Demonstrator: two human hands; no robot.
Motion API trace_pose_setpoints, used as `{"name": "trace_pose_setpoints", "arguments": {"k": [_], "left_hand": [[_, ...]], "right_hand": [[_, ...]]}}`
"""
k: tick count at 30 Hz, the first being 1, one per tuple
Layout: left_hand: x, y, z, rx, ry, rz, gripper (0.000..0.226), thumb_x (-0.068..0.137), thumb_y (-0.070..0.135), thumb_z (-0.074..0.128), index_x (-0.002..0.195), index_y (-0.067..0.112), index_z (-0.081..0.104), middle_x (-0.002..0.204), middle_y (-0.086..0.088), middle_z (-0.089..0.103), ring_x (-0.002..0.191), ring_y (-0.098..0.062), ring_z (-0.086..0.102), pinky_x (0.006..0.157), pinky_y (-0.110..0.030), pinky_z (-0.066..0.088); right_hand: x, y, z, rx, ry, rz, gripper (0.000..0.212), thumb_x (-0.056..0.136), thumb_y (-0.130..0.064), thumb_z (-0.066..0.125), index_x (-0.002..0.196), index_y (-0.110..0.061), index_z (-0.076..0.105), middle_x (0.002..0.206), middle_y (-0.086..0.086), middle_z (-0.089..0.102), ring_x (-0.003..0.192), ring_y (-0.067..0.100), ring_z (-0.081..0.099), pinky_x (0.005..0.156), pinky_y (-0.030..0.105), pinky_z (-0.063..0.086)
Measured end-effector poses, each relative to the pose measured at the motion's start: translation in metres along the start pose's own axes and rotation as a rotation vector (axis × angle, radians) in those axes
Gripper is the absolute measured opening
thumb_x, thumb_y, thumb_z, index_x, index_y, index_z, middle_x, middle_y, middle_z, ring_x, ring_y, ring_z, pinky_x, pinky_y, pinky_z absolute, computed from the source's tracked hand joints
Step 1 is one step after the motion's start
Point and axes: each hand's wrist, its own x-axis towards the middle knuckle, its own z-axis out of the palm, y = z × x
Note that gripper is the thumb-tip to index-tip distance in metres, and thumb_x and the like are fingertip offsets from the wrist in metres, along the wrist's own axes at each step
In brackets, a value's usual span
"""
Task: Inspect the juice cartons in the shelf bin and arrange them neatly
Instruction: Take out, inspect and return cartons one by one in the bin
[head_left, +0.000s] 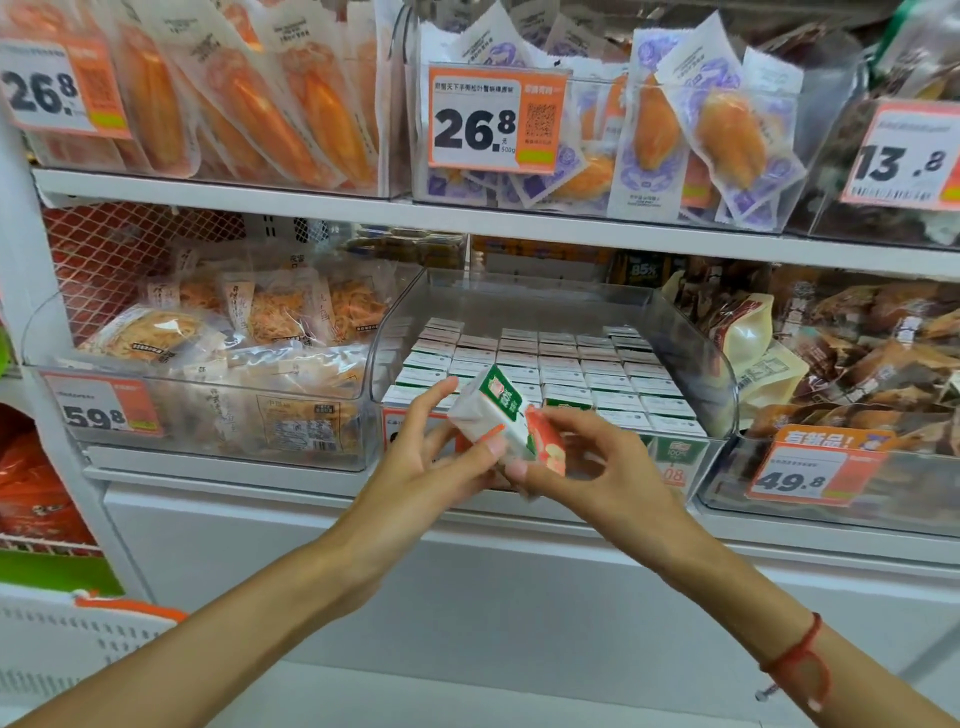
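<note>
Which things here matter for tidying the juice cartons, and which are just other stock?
Part of the job:
- held carton, gripped by left hand and right hand
- rows of cartons
- clear bin

Just nearby:
- orange snack packs
- purple snack packs
- price tag
- brown packets

You face a white store shelving unit (519, 218) under bright, even light. Above the grip, clear bins on the upper shelf hold sealed snack packets (717, 135) behind an orange price tag reading 26.8 (493, 122). To the left of the grip, another clear bin (208, 415) carries bagged shredded snacks with a 59.8 tag (101, 413); behind it stands red mesh (104, 260). To the right of the grip, a bin of brown packets (857, 332) shows a 49.8 tag (810, 475). Below the grip runs a plain white panel (467, 597).
</note>
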Motion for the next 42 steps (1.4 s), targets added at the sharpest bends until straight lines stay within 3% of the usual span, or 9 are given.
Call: {"name": "trace_pose_setpoints", "arguments": {"k": [4,9,12,15,19,23,28,36,42], "left_hand": [[0.011,0.008,0.006,-0.086,0.012,-0.097,0.060,0.074,0.030,0.075,0.130,0.019,0.056,0.114,-0.005,0.073,0.104,-0.020,0.070,0.083,-0.028,0.058],[0.037,0.017,0.017,-0.004,0.098,-0.078,0.023,0.090,0.020,0.067,0.113,0.021,0.062,0.099,-0.002,0.077,0.093,-0.013,0.073,0.073,-0.023,0.059],[0.064,0.022,0.030,0.171,0.123,0.038,0.026,0.092,0.019,0.066,0.115,0.029,0.057,0.109,0.001,0.071,0.099,-0.011,0.069,0.079,-0.023,0.059],[0.089,0.026,0.042,0.356,0.070,0.176,0.033,0.093,0.013,0.064,0.120,0.029,0.053,0.115,0.003,0.064,0.101,-0.005,0.063,0.079,-0.018,0.056],[0.106,0.020,0.044,0.548,-0.075,0.226,0.038,0.092,0.006,0.065,0.125,0.022,0.054,0.121,-0.007,0.061,0.109,-0.020,0.061,0.086,-0.027,0.054],[0.116,0.031,0.033,0.717,-0.243,0.251,0.040,0.090,0.013,0.068,0.124,0.030,0.056,0.114,0.002,0.064,0.098,-0.012,0.063,0.078,-0.020,0.052],[0.121,0.034,0.029,1.009,-0.344,0.208,0.054,0.090,0.029,0.069,0.140,0.029,0.050,0.142,0.009,0.050,0.130,-0.011,0.046,0.107,-0.034,0.040],[0.122,0.012,0.043,1.340,-0.348,0.127,0.049,0.094,0.049,0.057,0.139,0.033,0.046,0.136,0.003,0.055,0.119,-0.018,0.053,0.099,-0.038,0.045],[0.121,0.001,0.034,1.408,-0.390,0.298,0.037,0.102,0.047,0.039,0.117,0.027,0.066,0.118,0.013,0.061,0.112,-0.008,0.050,0.089,-0.030,0.041]], "right_hand": [[0.005,0.004,-0.005,-0.333,0.104,-0.281,0.058,0.067,-0.046,0.082,0.119,-0.030,0.061,0.105,-0.014,0.056,0.097,0.001,0.054,0.080,0.011,0.046],[0.020,0.015,-0.011,-0.521,0.188,-0.396,0.063,0.073,-0.032,0.084,0.129,-0.026,0.056,0.117,-0.009,0.054,0.103,0.009,0.052,0.078,0.018,0.048],[0.030,0.031,-0.027,-0.556,0.228,-0.258,0.064,0.082,-0.032,0.075,0.139,-0.027,0.045,0.128,-0.008,0.053,0.116,0.012,0.051,0.086,0.023,0.047],[0.031,0.048,-0.050,-0.732,0.190,-0.045,0.062,0.089,-0.053,0.059,0.142,-0.023,0.044,0.136,-0.001,0.054,0.126,0.018,0.047,0.098,0.032,0.040],[0.027,0.054,-0.064,-0.867,0.123,-0.048,0.054,0.092,-0.059,0.047,0.132,-0.023,0.056,0.130,-0.005,0.059,0.118,0.017,0.053,0.095,0.033,0.042],[0.025,0.058,-0.066,-0.882,0.102,-0.067,0.051,0.094,-0.051,0.052,0.137,-0.026,0.050,0.138,-0.009,0.052,0.126,0.014,0.046,0.102,0.032,0.034],[0.025,0.059,-0.067,-0.854,0.106,-0.067,0.050,0.093,-0.046,0.056,0.138,-0.026,0.049,0.140,-0.008,0.051,0.128,0.015,0.046,0.105,0.034,0.033],[0.026,0.063,-0.066,-0.841,0.107,-0.059,0.051,0.092,-0.042,0.059,0.139,-0.027,0.047,0.139,-0.010,0.050,0.126,0.013,0.045,0.105,0.034,0.031],[0.026,0.066,-0.066,-0.838,0.099,-0.058,0.053,0.092,-0.043,0.059,0.140,-0.027,0.045,0.140,-0.010,0.049,0.126,0.012,0.044,0.107,0.032,0.029]]}}
